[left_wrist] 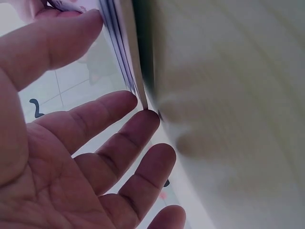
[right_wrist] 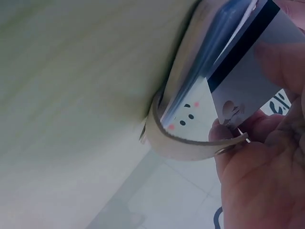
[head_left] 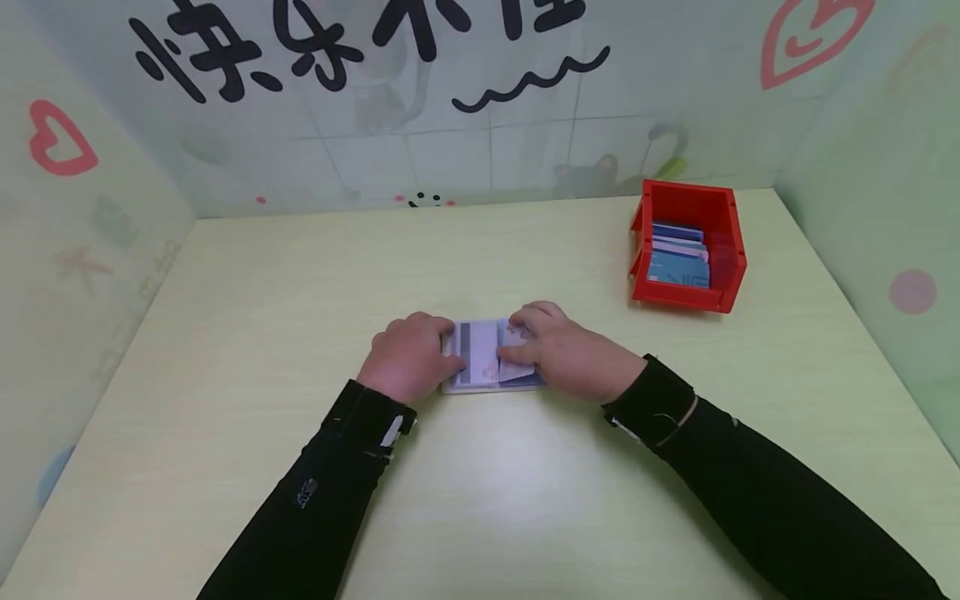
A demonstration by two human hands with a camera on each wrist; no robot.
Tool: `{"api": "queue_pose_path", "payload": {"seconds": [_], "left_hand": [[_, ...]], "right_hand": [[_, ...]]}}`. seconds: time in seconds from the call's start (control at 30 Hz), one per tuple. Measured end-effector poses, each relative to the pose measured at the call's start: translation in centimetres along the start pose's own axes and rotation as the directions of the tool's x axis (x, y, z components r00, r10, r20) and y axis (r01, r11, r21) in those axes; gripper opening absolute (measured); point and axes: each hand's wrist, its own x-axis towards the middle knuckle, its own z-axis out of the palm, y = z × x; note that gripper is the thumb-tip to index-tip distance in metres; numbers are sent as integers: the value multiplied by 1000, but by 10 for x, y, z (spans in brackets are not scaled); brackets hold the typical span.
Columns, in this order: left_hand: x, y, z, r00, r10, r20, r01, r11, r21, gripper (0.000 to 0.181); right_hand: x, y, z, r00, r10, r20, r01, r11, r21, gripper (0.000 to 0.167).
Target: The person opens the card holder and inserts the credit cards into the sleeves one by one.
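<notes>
A small card holder point(head_left: 471, 389) with clear sleeves lies unfolded on the table, and a pale card with a dark stripe point(head_left: 476, 354) shows in its left part. My left hand point(head_left: 408, 358) holds the holder's left end, thumb and fingers at opposite edges; the left wrist view shows its stacked leaves point(left_wrist: 125, 47) by the fingertips. Over the right part, my right hand point(head_left: 566, 350) pinches another card point(head_left: 514, 367). In the right wrist view this card point(right_wrist: 248, 71) has a black stripe and stands tilted off the sleeves. A snap strap point(right_wrist: 183, 147) curves out from the holder.
A red open bin point(head_left: 690, 298) stands at the back right of the table, with several cards point(head_left: 678, 268) inside. Printed wall panels point(head_left: 450, 158) enclose the table point(head_left: 300, 283) at the back and both sides.
</notes>
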Motion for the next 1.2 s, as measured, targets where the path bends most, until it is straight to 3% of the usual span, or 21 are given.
{"api": "queue_pose_path", "payload": {"seconds": [0.33,0.57,0.67,1.2], "left_hand": [[1,-1,0,1000,0,0,0,1000,11,55],[1,-1,0,1000,16,-1,-16,1000,18,54],[1,-1,0,1000,19,-2,-19,1000,22,54],[1,-2,0,1000,16,0,-16,1000,22,54]], "right_hand": [[6,-4,0,996,12,86,-15,999,39,55],[3,0,-1,1000,-15,-24,12,992,-128,60],[4,0,0,999,-31,-41,25,989,-148,59],[7,-5,-3,994,-13,107,18,998,-52,66]]}}
